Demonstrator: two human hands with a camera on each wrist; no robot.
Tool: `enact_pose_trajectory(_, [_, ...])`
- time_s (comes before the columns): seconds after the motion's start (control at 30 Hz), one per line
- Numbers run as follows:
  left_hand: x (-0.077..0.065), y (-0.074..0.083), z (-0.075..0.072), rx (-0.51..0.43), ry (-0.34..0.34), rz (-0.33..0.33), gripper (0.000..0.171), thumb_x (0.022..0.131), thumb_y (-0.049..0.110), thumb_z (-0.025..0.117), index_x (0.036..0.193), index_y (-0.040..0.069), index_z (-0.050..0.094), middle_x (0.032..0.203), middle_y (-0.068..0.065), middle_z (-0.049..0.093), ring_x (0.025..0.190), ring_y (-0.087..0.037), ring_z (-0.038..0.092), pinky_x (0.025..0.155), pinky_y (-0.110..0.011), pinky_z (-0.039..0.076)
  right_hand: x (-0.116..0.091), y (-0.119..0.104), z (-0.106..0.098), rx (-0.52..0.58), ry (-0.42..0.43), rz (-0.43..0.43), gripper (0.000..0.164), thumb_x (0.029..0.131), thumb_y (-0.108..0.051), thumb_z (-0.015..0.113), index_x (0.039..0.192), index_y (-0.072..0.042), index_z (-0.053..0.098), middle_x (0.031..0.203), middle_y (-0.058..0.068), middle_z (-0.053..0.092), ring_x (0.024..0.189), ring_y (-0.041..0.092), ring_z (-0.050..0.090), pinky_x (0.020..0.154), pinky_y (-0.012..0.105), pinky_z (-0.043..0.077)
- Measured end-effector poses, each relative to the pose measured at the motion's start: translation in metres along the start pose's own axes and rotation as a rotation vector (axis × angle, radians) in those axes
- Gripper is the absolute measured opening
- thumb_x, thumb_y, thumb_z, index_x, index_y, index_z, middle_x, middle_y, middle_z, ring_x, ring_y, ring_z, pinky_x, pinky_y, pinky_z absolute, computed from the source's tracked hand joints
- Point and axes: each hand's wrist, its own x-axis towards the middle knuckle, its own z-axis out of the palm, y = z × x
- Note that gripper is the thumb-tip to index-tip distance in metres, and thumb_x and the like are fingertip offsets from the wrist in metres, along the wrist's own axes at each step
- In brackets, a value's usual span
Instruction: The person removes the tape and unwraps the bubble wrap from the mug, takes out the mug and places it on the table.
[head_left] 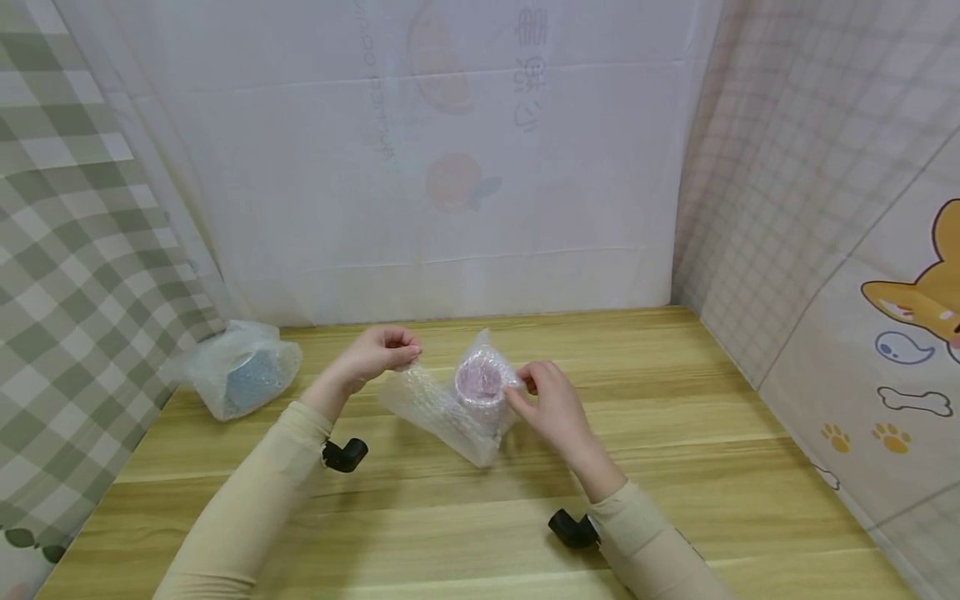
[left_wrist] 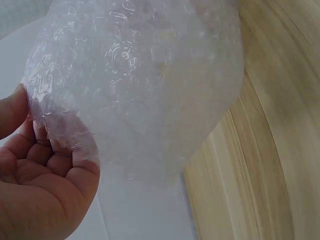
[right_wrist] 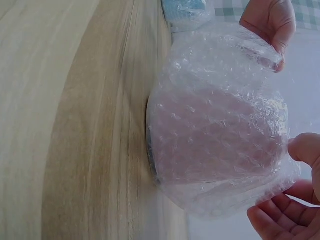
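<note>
Well, faint txt behind bubble-wrap

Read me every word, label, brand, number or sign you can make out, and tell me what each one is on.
Back cloth: sideways Latin letters, perhaps "SUMMER"; the rest is too faint to read.
Same cloth: a column of Chinese-looking characters, too faint to read.
Bubble-wrapped pink item and bubble-wrapped blue item: no readable text.
Right-hand cloth: paw prints and a bone drawing, no words visible.
</note>
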Motion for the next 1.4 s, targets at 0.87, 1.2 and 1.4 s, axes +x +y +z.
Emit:
enact_pose_trajectory(0.87, [-0.02, -0.039, -0.048, 0.037, -0.092, 0.064, 0.012, 0.1, 0.003, 0.056, 0.095, -0.007, 0.059, 0.084, -0.005, 0.06, 0.078, -0.013, 0.058, 0.079, -0.029, 0.053, 0.016, -0.001, 0.005, -0.005, -0.047, 0.107, 0.028, 0.089, -0.022, 0.073, 0.1, 0.0, 0.062, 0.095, 0.012, 0.059, 0.089, 0.032, 0.059, 0.078, 0.039, 0.052])
enact_pose_trajectory(1.2, [-0.039, -0.046, -0.058, 0.109, -0.248, 0.075, 0.013, 0.098, 0.004, 0.06, 0.094, -0.009, 0.06, 0.083, -0.002, 0.06, 0.077, -0.013, 0.056, 0.074, -0.028, 0.05, 0.019, -0.002, 0.006, -0.004, -0.048, 0.109, 0.029, 0.088, -0.022, 0.074, 0.1, 0.001, 0.062, 0.095, 0.013, 0.059, 0.089, 0.033, 0.059, 0.077, 0.04, 0.051])
enact_pose_trajectory(1.4, [-0.049, -0.053, -0.062, 0.128, -0.306, 0.028, 0.015, 0.098, 0.007, 0.06, 0.094, -0.007, 0.059, 0.086, -0.004, 0.06, 0.082, -0.014, 0.056, 0.079, -0.032, 0.049, 0.018, -0.001, 0.006, -0.009, -0.056, 0.112, 0.029, 0.089, -0.022, 0.074, 0.101, 0.001, 0.061, 0.097, 0.015, 0.059, 0.089, 0.033, 0.059, 0.078, 0.04, 0.051])
